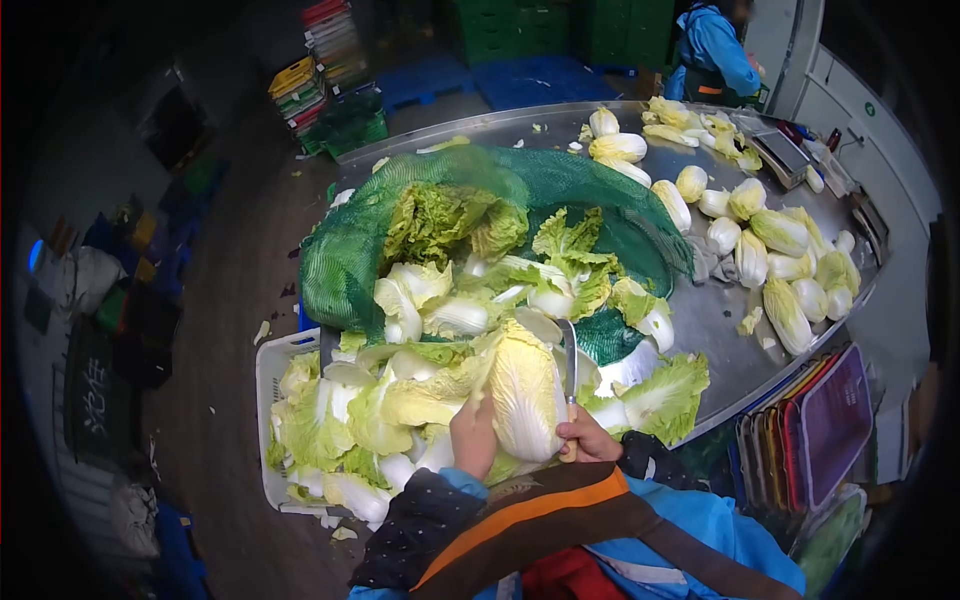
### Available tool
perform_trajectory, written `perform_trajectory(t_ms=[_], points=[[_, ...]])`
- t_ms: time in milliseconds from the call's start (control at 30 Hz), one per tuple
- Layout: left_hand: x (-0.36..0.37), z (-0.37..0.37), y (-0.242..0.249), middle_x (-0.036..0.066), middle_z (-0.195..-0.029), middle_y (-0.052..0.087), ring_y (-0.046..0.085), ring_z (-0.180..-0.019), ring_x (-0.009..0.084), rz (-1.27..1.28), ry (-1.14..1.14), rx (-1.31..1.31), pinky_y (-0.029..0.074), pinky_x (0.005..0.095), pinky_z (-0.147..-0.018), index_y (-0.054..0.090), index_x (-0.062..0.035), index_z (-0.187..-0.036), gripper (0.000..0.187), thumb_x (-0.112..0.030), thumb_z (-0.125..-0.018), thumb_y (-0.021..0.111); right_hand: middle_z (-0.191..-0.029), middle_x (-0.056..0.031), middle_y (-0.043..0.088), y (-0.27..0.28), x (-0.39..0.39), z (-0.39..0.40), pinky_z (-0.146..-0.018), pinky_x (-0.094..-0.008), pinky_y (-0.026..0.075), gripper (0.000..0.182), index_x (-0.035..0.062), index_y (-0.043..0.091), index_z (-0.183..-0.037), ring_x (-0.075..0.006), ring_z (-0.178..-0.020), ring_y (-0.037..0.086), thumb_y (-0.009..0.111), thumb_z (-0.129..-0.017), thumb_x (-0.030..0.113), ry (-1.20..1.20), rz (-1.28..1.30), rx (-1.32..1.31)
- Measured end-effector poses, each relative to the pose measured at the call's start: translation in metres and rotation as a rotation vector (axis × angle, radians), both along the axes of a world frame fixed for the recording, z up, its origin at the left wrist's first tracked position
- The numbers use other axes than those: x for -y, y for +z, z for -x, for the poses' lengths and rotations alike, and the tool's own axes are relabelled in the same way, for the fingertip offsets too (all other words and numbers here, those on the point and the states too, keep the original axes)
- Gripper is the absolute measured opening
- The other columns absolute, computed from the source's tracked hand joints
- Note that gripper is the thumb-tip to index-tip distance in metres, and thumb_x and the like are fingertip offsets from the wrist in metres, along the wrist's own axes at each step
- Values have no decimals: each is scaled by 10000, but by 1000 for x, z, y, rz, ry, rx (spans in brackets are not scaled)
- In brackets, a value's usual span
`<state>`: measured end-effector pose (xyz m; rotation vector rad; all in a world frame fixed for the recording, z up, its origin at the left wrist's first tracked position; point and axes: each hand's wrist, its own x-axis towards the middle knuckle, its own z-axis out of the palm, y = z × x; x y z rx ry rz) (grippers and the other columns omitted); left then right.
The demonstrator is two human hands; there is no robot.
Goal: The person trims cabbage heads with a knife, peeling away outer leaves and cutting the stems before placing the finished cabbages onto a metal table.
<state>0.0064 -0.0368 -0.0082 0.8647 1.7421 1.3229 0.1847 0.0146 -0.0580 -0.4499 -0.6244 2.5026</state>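
Note:
A napa cabbage [525,395], pale yellow with a white base, is held upright in front of my body. My left hand [474,436] is closed around its left side. In my right hand [589,438] is a knife [571,372] gripped by its wooden handle, its blade pointing away from me along the cabbage's right side. Loose cabbage leaves [415,395] lie under and left of the cabbage. Just beyond, a green mesh bag [345,245] lies open with leafy cabbages [440,220] and leaves at its mouth.
Trimmed cabbages [780,232] are spread over the metal table [715,345] at right. A white crate [268,400] full of leaves stands at left. Stacked colored trays [835,425] lean at the right edge. A person in blue [718,50] is at the far end.

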Motion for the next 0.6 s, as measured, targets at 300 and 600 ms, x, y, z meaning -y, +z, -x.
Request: perform_trajectory(t_ms=[300, 600], points=[[-5, 5, -33, 307, -872, 595, 563, -830, 470, -38, 140, -636, 444, 486, -731, 567, 87, -976, 265, -155, -873, 533, -959, -29, 541, -10, 11, 5, -511, -193, 426, 679, 80, 274, -1368, -71, -637, 510, 651, -805, 116, 22, 46, 10], [-4, 8, -66, 310, -738, 581, 567, -733, 483, 72, 125, -596, 443, 516, -649, 571, 82, -821, 269, -186, -847, 573, -1082, -64, 558, -41, 10, 3, -677, -246, 487, 609, 54, 312, -1346, -126, -827, 576, 621, -829, 146, 16, 183, -47]])
